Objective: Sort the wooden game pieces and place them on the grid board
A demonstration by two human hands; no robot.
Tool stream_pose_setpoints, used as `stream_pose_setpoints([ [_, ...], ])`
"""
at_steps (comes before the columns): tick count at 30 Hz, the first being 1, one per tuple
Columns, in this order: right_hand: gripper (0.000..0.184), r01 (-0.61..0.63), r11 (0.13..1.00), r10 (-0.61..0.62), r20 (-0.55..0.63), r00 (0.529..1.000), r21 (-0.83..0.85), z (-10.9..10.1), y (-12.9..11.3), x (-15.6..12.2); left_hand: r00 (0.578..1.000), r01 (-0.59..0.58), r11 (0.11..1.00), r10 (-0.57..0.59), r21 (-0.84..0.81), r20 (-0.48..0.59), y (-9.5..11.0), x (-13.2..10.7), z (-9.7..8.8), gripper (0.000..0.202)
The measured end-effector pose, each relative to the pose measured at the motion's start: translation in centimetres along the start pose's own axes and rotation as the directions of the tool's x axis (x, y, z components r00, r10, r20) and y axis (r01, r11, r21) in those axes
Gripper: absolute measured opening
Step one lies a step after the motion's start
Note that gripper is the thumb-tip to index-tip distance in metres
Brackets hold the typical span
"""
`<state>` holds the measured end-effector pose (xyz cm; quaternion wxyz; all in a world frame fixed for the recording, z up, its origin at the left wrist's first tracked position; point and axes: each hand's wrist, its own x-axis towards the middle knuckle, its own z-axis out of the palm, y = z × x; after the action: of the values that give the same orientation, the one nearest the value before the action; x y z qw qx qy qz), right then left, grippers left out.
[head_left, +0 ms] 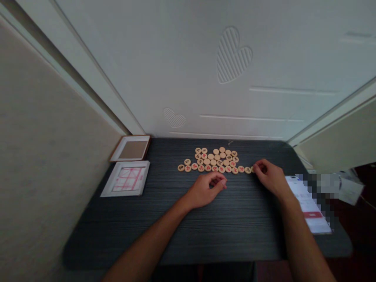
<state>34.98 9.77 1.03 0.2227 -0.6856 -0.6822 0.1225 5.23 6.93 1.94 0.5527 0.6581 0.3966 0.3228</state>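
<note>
Round wooden Chinese chess pieces point(213, 162) lie flat on a dark table, some with red or black characters up and several blank side up. Along the near side, a long row of them runs from left to right. At the row's right end, my right hand point(268, 176) pinches a chess piece point(253, 169), mostly covered by the fingers. My left hand point(207, 190) rests just below the middle of the row. Its fingers are curled in against the thumb, and nothing shows in them.
On the left of the dark table point(182, 227) are an open shallow box half point(114, 154) and a white-rimmed box part point(107, 188) with red lines inside. A lit phone or tablet point(319, 227) lies beside my right forearm. A white panel point(190, 70) with hearts rises behind.
</note>
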Motion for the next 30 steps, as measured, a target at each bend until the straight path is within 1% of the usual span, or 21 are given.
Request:
stream_pose_setpoints([
  [5,0.03,-0.006,1.0,0.006,-0.051,0.999,0.001,0.0,-0.1,0.0,1.0,0.004,1.0,-0.004,-0.001,0.001,0.1,0.0,0.0,0.022],
  [9,0.033,0.01,1.0,-0.009,-0.134,0.991,0.007,0.4,-0.3,0.3,1.0,0.007,1.0,-0.007,-0.012,-0.014,0.3,0.1,0.1,0.022],
  [12,0.036,0.018,0.999,-0.01,-0.206,0.979,0.036,0.9,-0.4,0.5,1.0,0.005,1.0,-0.005,-0.009,-0.011,0.3,0.1,0.1,0.022],
  [18,0.041,-0.028,0.993,0.066,-0.346,0.936,0.115,2.0,-0.1,0.8,0.999,-0.024,0.999,0.025,0.049,-0.022,0.5,-0.1,0.3,0.02],
  [23,0.041,-0.022,0.99,0.073,-0.361,0.93,0.142,2.4,0.2,0.8,0.998,-0.054,0.99,0.058,0.134,-0.033,0.6,-0.2,0.4,0.02],
  [30,0.04,0.027,0.991,0.02,-0.351,0.936,0.128,2.6,0.1,0.8,0.995,-0.071,0.964,0.087,0.255,-0.051,0.2,-0.4,0.8,0.018],
])
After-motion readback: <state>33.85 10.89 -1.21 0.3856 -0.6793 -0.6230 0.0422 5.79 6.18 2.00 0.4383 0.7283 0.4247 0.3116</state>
